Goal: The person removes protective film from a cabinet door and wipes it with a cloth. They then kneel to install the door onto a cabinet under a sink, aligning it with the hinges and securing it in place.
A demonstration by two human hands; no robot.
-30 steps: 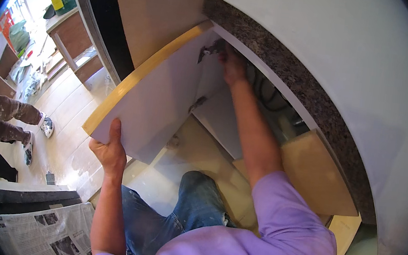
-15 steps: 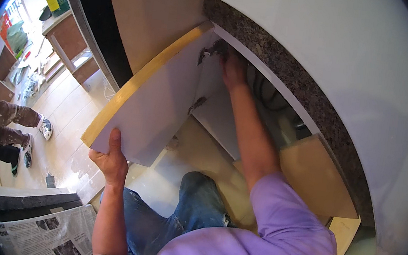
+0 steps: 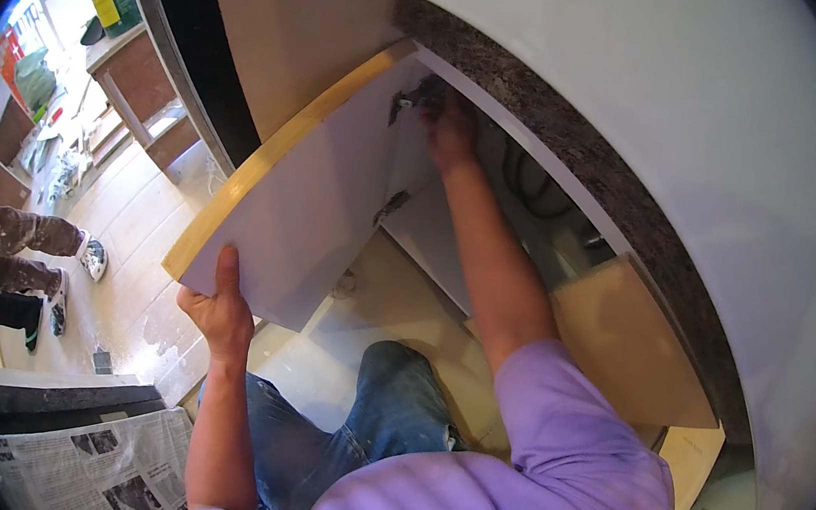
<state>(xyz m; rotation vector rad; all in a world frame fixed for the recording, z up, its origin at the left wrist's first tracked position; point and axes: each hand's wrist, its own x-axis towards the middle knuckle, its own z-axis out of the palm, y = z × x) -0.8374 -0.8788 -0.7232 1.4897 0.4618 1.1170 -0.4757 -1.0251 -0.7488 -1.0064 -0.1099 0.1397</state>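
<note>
A pale cabinet door [image 3: 303, 203] with a yellow-edged border stands open in front of me. My left hand [image 3: 220, 312] grips its near lower corner, thumb flat on the pale face and fingers behind. Reaching into the shaded cabinet, my right hand [image 3: 452, 134] has its curled fingers at the upper metal hinge [image 3: 416, 97], where the door meets the frame. The fingertips are dim and partly hidden. Lower on that same side is a second hinge [image 3: 391, 207], which neither hand touches.
A speckled brown counter edge [image 3: 582, 139] curves above the cabinet, under a large white surface [image 3: 667, 103]. A dark hose [image 3: 536, 191] lies inside. A tan panel [image 3: 634, 346] is at the right. Newspaper [image 3: 103, 462] lies lower left; another person's legs [image 3: 12, 240] stand at far left.
My right hand has shifted slightly left, and its fingers show closer to the upper hinge. The left hand keeps its hold on the door, which has barely moved.
</note>
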